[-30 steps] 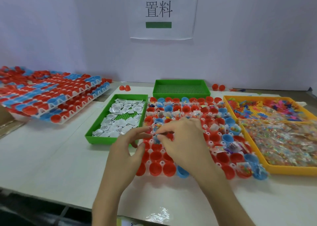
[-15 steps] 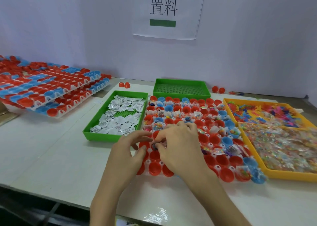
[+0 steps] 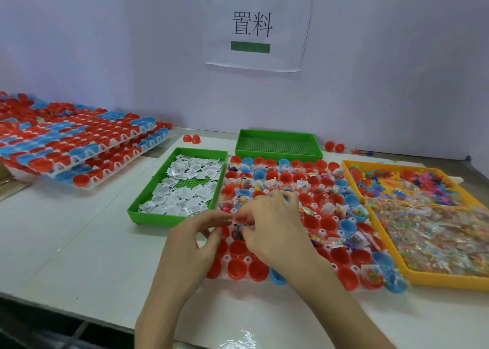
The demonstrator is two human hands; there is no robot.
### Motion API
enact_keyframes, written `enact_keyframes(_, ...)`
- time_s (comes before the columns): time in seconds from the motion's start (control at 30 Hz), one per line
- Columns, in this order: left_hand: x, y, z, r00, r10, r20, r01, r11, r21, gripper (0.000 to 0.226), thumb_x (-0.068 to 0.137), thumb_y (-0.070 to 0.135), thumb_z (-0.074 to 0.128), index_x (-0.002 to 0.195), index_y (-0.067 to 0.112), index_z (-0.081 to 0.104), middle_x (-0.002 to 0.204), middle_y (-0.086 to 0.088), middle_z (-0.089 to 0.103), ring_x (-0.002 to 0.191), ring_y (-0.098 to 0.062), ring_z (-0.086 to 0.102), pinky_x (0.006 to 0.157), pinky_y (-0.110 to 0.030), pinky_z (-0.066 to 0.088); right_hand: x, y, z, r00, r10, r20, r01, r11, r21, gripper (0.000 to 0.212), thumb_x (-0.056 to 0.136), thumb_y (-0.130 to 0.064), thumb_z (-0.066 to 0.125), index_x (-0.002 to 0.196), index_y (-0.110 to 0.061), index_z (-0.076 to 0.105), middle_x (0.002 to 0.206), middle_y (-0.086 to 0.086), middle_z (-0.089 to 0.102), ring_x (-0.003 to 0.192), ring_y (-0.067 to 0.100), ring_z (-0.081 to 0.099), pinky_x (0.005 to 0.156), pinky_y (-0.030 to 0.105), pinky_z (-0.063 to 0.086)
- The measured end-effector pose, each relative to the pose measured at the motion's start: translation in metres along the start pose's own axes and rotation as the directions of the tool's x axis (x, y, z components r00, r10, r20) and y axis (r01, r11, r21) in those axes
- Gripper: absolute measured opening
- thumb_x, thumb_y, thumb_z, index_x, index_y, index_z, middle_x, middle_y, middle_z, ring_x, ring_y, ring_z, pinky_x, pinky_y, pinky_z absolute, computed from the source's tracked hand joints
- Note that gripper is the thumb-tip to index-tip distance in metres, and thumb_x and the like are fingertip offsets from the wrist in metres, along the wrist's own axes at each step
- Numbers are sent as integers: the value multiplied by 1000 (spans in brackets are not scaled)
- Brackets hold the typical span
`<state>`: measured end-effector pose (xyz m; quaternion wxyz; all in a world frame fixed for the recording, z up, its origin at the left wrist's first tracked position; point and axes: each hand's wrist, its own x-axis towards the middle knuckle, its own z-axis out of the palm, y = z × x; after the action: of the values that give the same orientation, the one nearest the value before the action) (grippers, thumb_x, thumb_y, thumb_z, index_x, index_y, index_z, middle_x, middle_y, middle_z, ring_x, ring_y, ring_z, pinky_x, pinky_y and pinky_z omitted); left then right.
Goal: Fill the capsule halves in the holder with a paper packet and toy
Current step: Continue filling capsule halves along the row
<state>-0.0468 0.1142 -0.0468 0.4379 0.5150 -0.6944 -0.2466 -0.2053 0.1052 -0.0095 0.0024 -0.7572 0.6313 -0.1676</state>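
**A:** In the head view, where are the person's hands?

**B:** Both are over the front-left part of the holder (image 3: 323, 232), among its red and blue capsule halves (image 3: 238, 268). The right hand (image 3: 272, 229) has its fingers curled tight and pinches a small packet (image 3: 237, 228) just above a red half.

**A:** And the left hand (image 3: 195, 238)?

**B:** Its forefinger reaches out to the right hand's fingertips, with the thumb a narrow gap below. The view does not show whether it grips the packet too.

**A:** So where does the packet lie?

**B:** It is at nine o'clock of the right hand and two o'clock of the left, between the two sets of fingertips.

**A:** And the supplies?

**B:** Paper packets (image 3: 182, 190) lie in a green tray (image 3: 137, 211) at ten o'clock of the hands, just beside the holder. Bagged toys (image 3: 428, 232) lie in a yellow tray (image 3: 436, 282) at three o'clock. Halves toward twelve and three o'clock hold packets and toys.
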Motion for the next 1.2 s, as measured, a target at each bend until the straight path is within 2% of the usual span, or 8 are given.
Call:
enact_keyframes(0.2, 2, 0, -5, 998, -11, -57, 11, 1000, -1, 37, 89, -1, 63, 93, 33, 76, 90, 24, 74, 88, 0, 64, 65, -7, 40, 0, 13, -14, 998, -50, 45, 44, 993, 111, 24, 94, -46, 57, 114, -40, 69, 123, -13, 55, 124, 14, 41, 111, 45, 13)
enact_keyframes(0.37, 37, -3, -37, 971, 71, -227, -62, 997, 48, 36, 90, 1, 64, 92, 35, 77, 90, 25, 73, 86, 3, 65, 67, -7, 46, 12, 96, -55, 981, 179, -72, -161, 966, 204, 29, 94, -41, 59, 121, -38, 69, 128, -8, 61, 116, 15, 56, 104, 43, 43)
enact_keyframes(0.53, 94, -34, -42, 969, -213, 124, 153, 914, 375, 30, 93, 19, 69, 121, 26, 69, 127, 3, 65, 97, -9, 61, 77, -25, 47, 16, 210, -66, 807, 589, 44, -588, 808, -32, 45, 99, -32, 58, 140, -14, 56, 144, 13, 55, 128, 33, 54, 103, 45, 47)
enact_keyframes(0.6, 100, -42, -32, 964, -239, 113, 171, 890, 423, 23, 88, 19, 74, 111, 24, 73, 125, 1, 66, 93, -10, 59, 79, -26, 49, 11, 235, -58, 754, 653, 70, -653, 757, -37, 39, 99, -31, 60, 132, -11, 62, 128, 15, 66, 117, 34, 60, 100, 44, 48)
enact_keyframes(0.7, 103, -44, -29, 979, -199, 43, 165, 901, 402, 22, 81, 16, 81, 72, 32, 69, 94, 5, 67, 75, 2, 56, 54, -9, 41, 12, 245, -48, 755, 655, -32, -654, 756, 21, 14, 94, -26, 67, 96, -18, 77, 72, -2, 71, 75, 23, 67, 80, 40, 55)
enact_keyframes(0.77, 104, -47, -30, 980, -200, 10, 180, 901, 395, 28, 80, 15, 82, 64, 32, 67, 80, 10, 65, 71, 3, 56, 49, -8, 36, 17, 243, -47, 763, 637, -108, -638, 770, 32, 15, 92, -22, 69, 78, -25, 74, 63, -8, 66, 65, 15, 63, 72, 37, 53)
enact_keyframes(0.97, 90, -47, -26, 972, -67, -225, 131, 950, 284, 12, 81, 8, 80, 77, 18, 75, 85, 5, 64, 73, -3, 58, 71, -23, 50, 14, 250, -39, 796, 583, -162, -597, 801, -46, 16, 97, -32, 62, 97, -28, 77, 93, -3, 73, 83, 16, 56, 90, 42, 41)
enact_keyframes(1.2, 81, -51, -26, 923, 22, -385, 26, 992, 119, 20, 81, 6, 80, 85, 25, 75, 76, 21, 66, 75, 3, 62, 71, -11, 42, 13, 251, -34, 817, 547, -182, -557, 831, -6, 13, 98, -32, 61, 96, -29, 74, 103, -2, 72, 92, 19, 55, 101, 46, 33)
